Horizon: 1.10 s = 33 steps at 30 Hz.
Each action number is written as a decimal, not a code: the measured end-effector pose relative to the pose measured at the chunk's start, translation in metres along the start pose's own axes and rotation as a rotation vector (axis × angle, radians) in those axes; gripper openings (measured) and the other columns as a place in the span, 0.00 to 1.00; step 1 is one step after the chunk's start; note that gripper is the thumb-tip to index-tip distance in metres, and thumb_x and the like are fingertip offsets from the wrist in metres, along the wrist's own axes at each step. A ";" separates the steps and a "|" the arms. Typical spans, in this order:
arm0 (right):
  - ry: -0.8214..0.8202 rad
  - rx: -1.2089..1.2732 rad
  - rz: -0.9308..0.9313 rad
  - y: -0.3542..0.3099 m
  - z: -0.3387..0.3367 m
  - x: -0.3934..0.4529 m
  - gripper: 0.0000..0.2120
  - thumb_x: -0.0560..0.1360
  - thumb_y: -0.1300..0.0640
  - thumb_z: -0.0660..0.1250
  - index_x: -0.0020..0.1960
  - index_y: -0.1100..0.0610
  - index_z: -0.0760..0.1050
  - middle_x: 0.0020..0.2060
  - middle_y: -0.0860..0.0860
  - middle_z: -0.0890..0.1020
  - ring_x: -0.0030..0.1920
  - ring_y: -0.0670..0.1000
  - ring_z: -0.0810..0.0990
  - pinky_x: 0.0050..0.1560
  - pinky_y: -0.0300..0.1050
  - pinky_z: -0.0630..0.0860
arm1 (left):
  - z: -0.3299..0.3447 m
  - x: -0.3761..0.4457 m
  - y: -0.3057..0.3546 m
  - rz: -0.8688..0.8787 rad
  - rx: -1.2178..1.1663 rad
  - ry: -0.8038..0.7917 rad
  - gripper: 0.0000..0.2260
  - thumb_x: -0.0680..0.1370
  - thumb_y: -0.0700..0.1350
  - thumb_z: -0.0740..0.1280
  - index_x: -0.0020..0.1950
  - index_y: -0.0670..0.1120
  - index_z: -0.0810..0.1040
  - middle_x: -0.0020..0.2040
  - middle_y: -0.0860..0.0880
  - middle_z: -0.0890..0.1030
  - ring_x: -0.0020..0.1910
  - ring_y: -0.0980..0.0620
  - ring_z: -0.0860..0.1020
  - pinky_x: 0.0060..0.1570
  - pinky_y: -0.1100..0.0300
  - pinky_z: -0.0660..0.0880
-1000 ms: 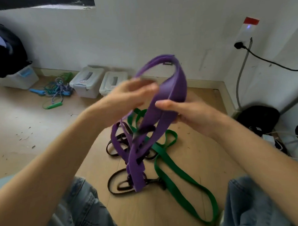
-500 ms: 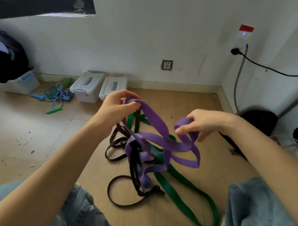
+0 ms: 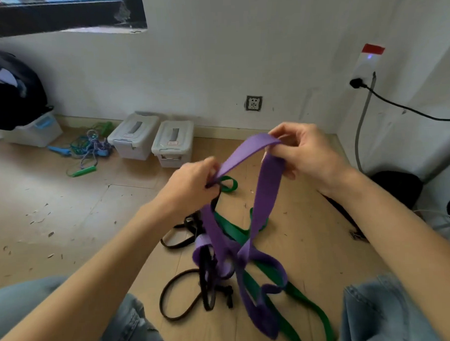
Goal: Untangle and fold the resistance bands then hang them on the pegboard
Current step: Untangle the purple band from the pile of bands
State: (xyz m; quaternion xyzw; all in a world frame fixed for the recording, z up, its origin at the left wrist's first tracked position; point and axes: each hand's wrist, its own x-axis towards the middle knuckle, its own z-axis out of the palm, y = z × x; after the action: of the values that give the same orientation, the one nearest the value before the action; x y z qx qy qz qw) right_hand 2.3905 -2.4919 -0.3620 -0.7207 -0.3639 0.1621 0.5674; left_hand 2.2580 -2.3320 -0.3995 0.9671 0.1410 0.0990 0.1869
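A room corner with white walls (image 3: 215, 68) and a light wood floor (image 3: 54, 214) flecked with debris. A dark-framed window (image 3: 60, 15) sits upper left. Two lidded plastic bins (image 3: 154, 139) stand by the baseboard, near a wall socket (image 3: 253, 103). A black cable (image 3: 405, 108) runs from a plug on the right wall.

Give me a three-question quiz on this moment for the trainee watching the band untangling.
1. True or false: both hands hold the purple band.
2. Which band lies flat on the floor beneath the tangle: A green, B red, C yellow?
3. Fill in: the lidded bins stand against the ____.

Key:
1. True: left hand and right hand both grip it.
2. A, the green band.
3. Wall.
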 end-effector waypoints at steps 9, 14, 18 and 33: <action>0.387 -0.032 0.111 0.024 -0.015 0.005 0.11 0.73 0.66 0.67 0.38 0.53 0.72 0.33 0.52 0.78 0.23 0.42 0.78 0.22 0.37 0.75 | -0.021 -0.002 -0.012 -0.222 -0.293 -0.285 0.10 0.71 0.52 0.69 0.46 0.46 0.78 0.37 0.50 0.83 0.34 0.57 0.82 0.34 0.68 0.77; 0.340 -0.146 0.277 0.029 -0.029 0.009 0.08 0.73 0.68 0.65 0.47 0.58 0.71 0.43 0.53 0.76 0.38 0.52 0.83 0.27 0.45 0.80 | -0.039 -0.008 -0.019 -0.155 -0.305 -0.316 0.19 0.65 0.60 0.68 0.39 0.44 0.82 0.31 0.50 0.79 0.25 0.59 0.71 0.26 0.72 0.67; -0.478 -0.617 0.429 0.027 -0.012 -0.007 0.38 0.68 0.52 0.74 0.72 0.51 0.58 0.67 0.50 0.66 0.60 0.51 0.74 0.58 0.48 0.75 | -0.043 -0.008 -0.004 -0.013 -0.778 -0.288 0.09 0.67 0.53 0.70 0.40 0.48 0.82 0.32 0.54 0.77 0.30 0.60 0.71 0.30 0.71 0.69; -0.046 0.696 0.036 0.003 0.008 -0.003 0.05 0.77 0.61 0.60 0.44 0.59 0.74 0.31 0.51 0.81 0.35 0.49 0.81 0.35 0.38 0.79 | 0.028 -0.006 -0.011 -0.081 -0.287 -0.485 0.10 0.74 0.45 0.69 0.55 0.49 0.79 0.48 0.52 0.80 0.47 0.57 0.78 0.45 0.68 0.72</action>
State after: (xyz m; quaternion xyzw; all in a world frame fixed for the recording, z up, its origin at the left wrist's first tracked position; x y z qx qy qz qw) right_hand 2.3842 -2.4883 -0.3674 -0.4865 -0.2869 0.3027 0.7677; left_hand 2.2563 -2.3336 -0.4303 0.9198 0.1155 -0.1239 0.3540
